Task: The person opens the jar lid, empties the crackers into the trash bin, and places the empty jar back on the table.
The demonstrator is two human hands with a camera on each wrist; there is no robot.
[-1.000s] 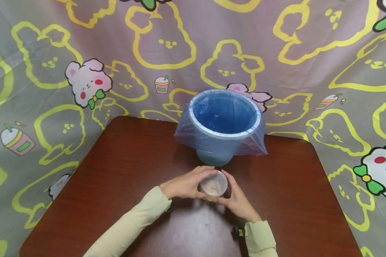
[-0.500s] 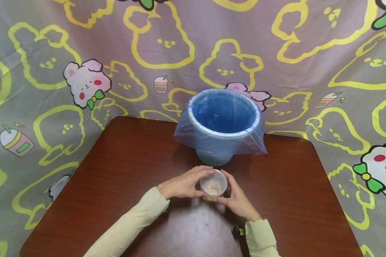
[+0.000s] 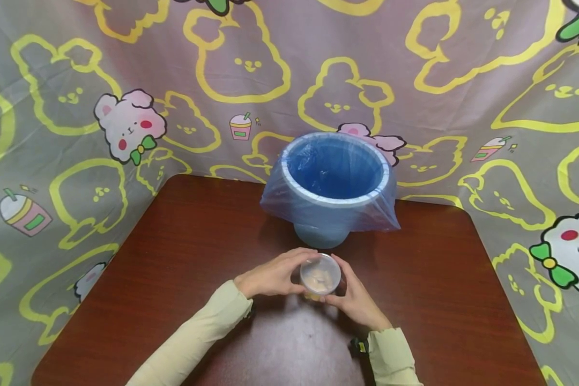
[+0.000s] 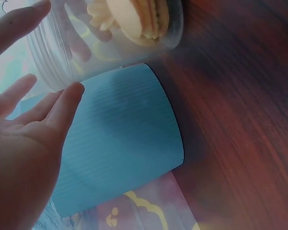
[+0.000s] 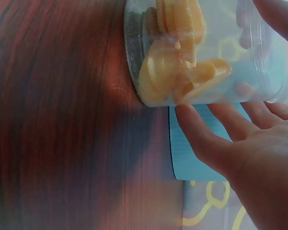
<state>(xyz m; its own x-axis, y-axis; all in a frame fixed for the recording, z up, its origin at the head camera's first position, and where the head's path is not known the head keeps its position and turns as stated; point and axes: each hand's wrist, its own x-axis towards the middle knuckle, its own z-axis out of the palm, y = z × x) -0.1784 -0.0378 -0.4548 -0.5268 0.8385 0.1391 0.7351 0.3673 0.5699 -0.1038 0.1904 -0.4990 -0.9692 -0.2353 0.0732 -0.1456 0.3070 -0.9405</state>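
**Two-handed hold on a clear jar beside a lined bin**

Both hands curve partway round the jar (image 3: 320, 276), thumbs near side, fingers far side. The left hand (image 3: 276, 276) has it high, with its fingertips at the ridged rim; the right hand (image 3: 359, 304) spreads its fingers along the wall. The jar looks upright, in front of the bin (image 3: 321, 236).

The likeliest trouble is a slip: the wall looks smooth, and the left hold seems to be mostly fingertips. Uneven pressure from the two sides could tip the jar and jumble the yellow pieces (image 5: 165, 72) inside. If the top is loose, a tilt could spill them onto the table (image 3: 198, 241). A careless push away from the body could knock the bin, which stands just behind, or snag the overhanging liner (image 3: 385, 214).

The sleeves (image 3: 193, 335) are cut off at the lower edge. The hands hide much of the jar's sides, and whether a lid covers it is hard to tell. The pieces blur through the plastic. The bin's floor is out of sight, and the patterned cloth (image 3: 270, 32) behind runs past the frame.
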